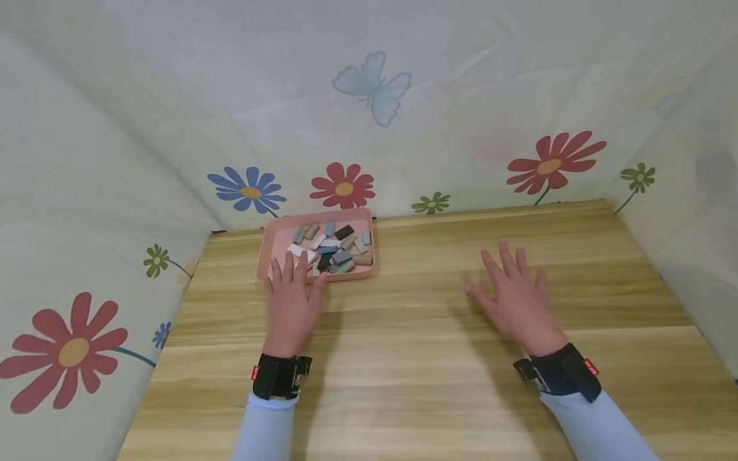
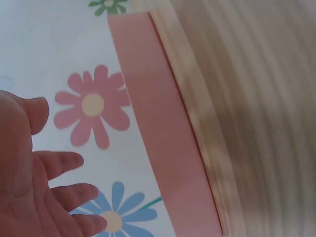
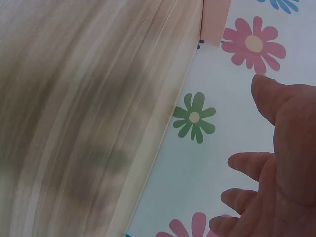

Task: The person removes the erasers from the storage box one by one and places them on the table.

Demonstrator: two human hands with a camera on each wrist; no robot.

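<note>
A pink tray (image 1: 264, 250) lies on the table at the back left and holds a jumble of small blocks (image 1: 342, 257) in black, grey, blue, white, tan and green. My left hand (image 1: 293, 314) hovers at its front edge with fingers spread, the fingertips overlapping the rim in the head view. Nothing is in that hand; the left wrist view shows its loosely bent fingers beside the tray's outer wall (image 2: 153, 118). Over the right part of the table, my right hand (image 1: 519, 307) is spread and holds nothing. Whether either hand touches a surface, I cannot tell.
The wood-grain table (image 1: 415, 358) is bordered at the back and sides by a pale cloth (image 1: 461, 128) printed with flowers and a butterfly. The tray stands close to the back cloth. Black straps (image 1: 559, 371) circle both wrists.
</note>
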